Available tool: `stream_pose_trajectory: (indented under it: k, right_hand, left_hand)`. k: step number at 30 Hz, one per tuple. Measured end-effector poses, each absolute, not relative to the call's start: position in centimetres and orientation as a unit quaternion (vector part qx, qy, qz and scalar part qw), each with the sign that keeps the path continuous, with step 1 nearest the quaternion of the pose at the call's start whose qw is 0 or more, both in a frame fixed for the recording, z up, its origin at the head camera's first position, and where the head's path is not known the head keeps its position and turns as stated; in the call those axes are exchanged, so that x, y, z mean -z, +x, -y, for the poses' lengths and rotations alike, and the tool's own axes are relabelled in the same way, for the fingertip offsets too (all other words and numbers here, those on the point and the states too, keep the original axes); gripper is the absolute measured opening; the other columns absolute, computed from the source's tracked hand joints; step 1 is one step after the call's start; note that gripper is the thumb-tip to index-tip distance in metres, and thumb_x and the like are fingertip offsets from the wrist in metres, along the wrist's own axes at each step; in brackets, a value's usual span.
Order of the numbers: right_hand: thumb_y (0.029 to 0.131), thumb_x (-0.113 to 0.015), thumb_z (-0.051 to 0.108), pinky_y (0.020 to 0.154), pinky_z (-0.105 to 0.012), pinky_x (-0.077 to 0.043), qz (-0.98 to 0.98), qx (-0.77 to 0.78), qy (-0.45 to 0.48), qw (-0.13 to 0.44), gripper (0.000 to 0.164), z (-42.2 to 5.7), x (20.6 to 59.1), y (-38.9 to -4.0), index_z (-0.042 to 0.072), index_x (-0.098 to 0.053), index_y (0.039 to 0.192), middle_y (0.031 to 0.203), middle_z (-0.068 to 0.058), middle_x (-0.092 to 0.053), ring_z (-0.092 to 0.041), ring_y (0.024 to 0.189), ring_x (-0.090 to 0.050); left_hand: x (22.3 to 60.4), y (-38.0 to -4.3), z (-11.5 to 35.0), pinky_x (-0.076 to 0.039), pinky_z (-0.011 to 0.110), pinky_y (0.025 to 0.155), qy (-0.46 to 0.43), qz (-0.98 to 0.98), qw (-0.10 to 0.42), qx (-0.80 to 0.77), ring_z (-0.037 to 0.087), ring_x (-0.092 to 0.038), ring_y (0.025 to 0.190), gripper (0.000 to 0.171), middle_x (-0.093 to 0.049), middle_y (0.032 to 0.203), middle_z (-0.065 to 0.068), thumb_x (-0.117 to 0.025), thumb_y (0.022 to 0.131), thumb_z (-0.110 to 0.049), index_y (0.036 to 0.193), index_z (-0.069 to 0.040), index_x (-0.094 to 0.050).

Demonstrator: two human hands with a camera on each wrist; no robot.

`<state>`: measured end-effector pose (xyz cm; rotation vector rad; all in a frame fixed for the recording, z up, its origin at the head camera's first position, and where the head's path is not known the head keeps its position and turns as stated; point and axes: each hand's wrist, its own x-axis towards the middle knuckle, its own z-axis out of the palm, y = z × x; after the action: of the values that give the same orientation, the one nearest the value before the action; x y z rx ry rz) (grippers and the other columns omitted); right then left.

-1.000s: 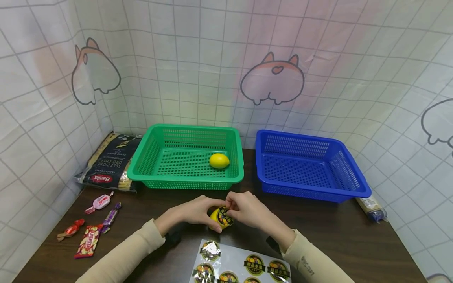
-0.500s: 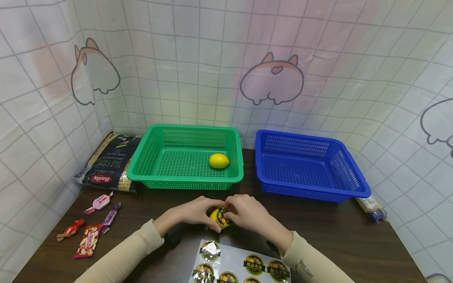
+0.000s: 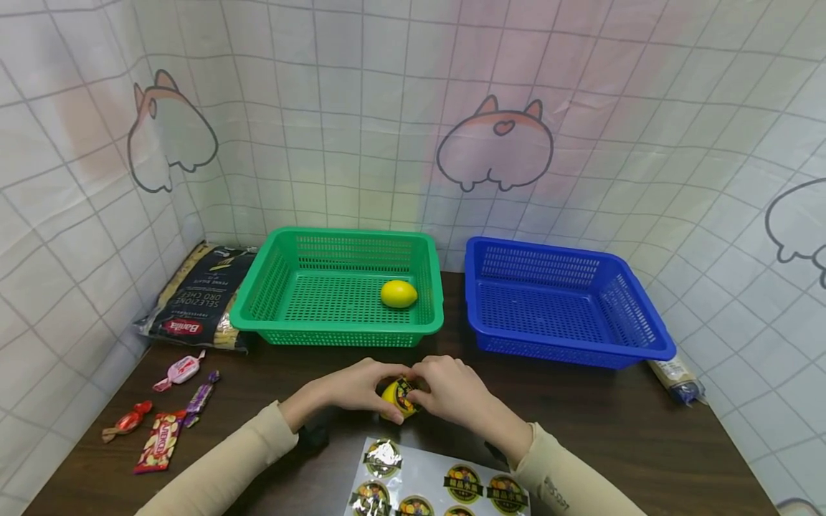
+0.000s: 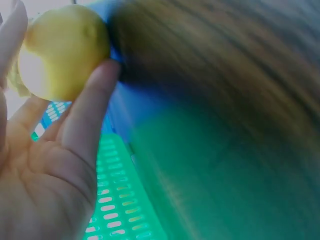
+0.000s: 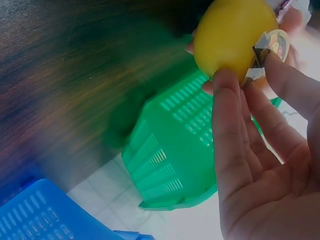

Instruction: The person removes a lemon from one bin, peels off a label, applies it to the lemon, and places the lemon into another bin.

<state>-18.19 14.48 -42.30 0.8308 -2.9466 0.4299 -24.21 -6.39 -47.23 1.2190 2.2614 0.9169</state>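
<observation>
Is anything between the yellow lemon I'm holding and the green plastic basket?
Fingers of your left hand and right hand on the far side of the yellow lemon, then the green plastic basket's near wall. Nothing else visible.

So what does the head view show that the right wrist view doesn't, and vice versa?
Only the head view: a second lemon inside the green basket, and the sheet of stickers on the table.

Only the right wrist view: the palm of the right hand.

Both: the held lemon with a sticker against it, and parts of the green and blue baskets.
</observation>
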Motion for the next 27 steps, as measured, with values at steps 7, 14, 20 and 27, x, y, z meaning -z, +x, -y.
stream_pose_trajectory:
  k: [7,14,20,27]
  right_hand:
    - [0.087,-0.077,0.024,0.061,-0.024,-0.055,0.950,-0.143,0.277,0.028,0.018,-14.54,42.41,-18.18,0.015,-0.078,0.103,0.096,0.000,-0.076,-0.015,0.082,-0.071]
    - [0.088,-0.075,0.021,0.066,-0.027,-0.057,0.944,-0.149,0.293,0.035,0.016,-14.47,42.64,-18.08,0.015,-0.078,0.102,0.097,0.000,-0.077,-0.015,0.085,-0.072]
    - [0.089,-0.075,0.028,0.079,-0.041,-0.059,0.946,-0.171,0.275,0.005,0.023,-14.50,42.70,-18.13,0.016,-0.077,0.108,0.102,0.000,-0.077,-0.015,0.093,-0.071]
    - [0.090,-0.073,0.030,0.084,-0.036,-0.059,0.939,-0.218,0.264,-0.024,0.026,-14.93,43.06,-18.22,0.015,-0.074,0.112,0.106,0.000,-0.076,-0.016,0.100,-0.071]
  left_hand:
    - [46.76,-24.28,6.21,-0.041,0.016,0.062,0.436,-0.808,0.218,-0.331,0.000,-0.050,0.067,0.043,-0.067,0.095,-0.007,-0.060,0.097,-0.046,0.133,-0.023,-0.059]
    - [46.54,-24.22,6.22,-0.045,0.016,0.065,0.428,-0.806,0.231,-0.336,-0.001,-0.052,0.068,0.031,-0.068,0.094,-0.008,-0.051,0.103,-0.041,0.127,-0.024,-0.061]
    - [46.43,-24.25,6.36,-0.046,0.018,0.060,0.410,-0.802,0.253,-0.352,0.003,-0.051,0.062,0.029,-0.062,0.085,-0.007,-0.046,0.105,-0.039,0.125,-0.024,-0.062]
    - [46.76,-24.24,6.48,-0.047,0.019,0.060,0.389,-0.802,0.268,-0.365,0.006,-0.054,0.065,0.030,-0.063,0.090,-0.006,-0.047,0.104,-0.041,0.126,-0.025,-0.061]
